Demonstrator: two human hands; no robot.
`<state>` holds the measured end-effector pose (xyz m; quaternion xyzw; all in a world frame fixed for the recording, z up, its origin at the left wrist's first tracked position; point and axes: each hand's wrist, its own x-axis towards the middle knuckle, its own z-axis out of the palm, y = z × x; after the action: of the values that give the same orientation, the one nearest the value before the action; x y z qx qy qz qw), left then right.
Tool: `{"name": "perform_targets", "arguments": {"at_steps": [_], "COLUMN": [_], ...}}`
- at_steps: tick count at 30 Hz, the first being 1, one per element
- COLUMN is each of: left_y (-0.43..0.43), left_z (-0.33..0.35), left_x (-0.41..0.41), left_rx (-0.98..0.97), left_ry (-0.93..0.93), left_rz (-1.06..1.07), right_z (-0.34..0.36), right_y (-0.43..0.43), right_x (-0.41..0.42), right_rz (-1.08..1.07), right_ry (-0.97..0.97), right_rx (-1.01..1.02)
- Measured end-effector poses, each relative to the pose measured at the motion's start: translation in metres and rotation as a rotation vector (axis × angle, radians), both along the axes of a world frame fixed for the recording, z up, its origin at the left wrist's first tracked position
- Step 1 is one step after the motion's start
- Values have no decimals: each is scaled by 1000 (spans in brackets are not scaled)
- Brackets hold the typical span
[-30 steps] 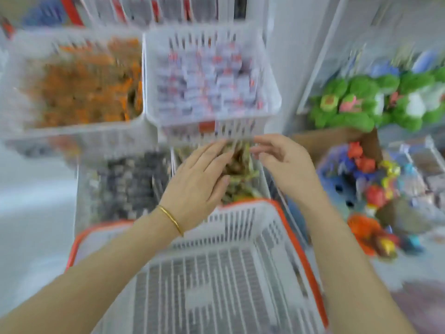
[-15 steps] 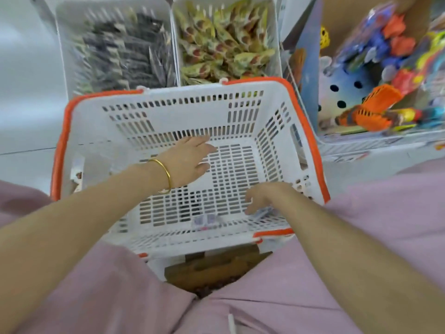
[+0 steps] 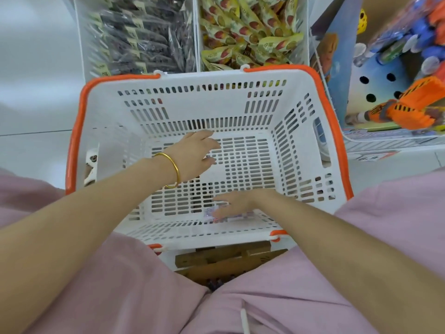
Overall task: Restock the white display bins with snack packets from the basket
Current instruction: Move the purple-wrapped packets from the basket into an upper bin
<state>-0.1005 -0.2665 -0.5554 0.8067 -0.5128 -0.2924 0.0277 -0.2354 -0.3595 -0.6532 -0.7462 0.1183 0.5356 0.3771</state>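
Observation:
A white slotted basket with orange rim sits in front of my knees. My left hand, with a gold bangle on the wrist, hovers inside it over the floor, fingers loosely extended and holding nothing. My right hand reaches to the basket's near edge, fingers lying flat on a few small clear snack packets there. Beyond the basket stand two white display bins: one with dark packets, one with yellow-green packets.
A wire bin of boxed toys stands at the right with a price strip under it. A brown cardboard box lies below the basket's near edge. White floor lies to the left. My pink-clad knees fill the bottom.
My view dropped from the shelf bins to the basket. Both hands left the yellow-green bin and went down into the basket; the right hand slid left onto the packets.

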Motion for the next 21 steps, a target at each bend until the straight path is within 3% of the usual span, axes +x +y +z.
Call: {"name": "perform_targets", "arguments": {"at_steps": [4, 13, 17, 21], "left_y": [3, 9, 11, 9], "left_z": [1, 3, 1, 2], "left_x": [3, 10, 10, 9], "left_rx": [-26, -58, -59, -56], "left_ry": [13, 18, 7, 0], "left_rz": [33, 98, 92, 85], "right_z": [-10, 6, 16, 5], "right_y": [13, -1, -10, -12], "right_x": [8, 11, 6, -1], "right_rz": [203, 218, 165, 176], "right_ry": [-63, -46, 55, -43], "right_rx": [-48, -66, -27, -39]}}
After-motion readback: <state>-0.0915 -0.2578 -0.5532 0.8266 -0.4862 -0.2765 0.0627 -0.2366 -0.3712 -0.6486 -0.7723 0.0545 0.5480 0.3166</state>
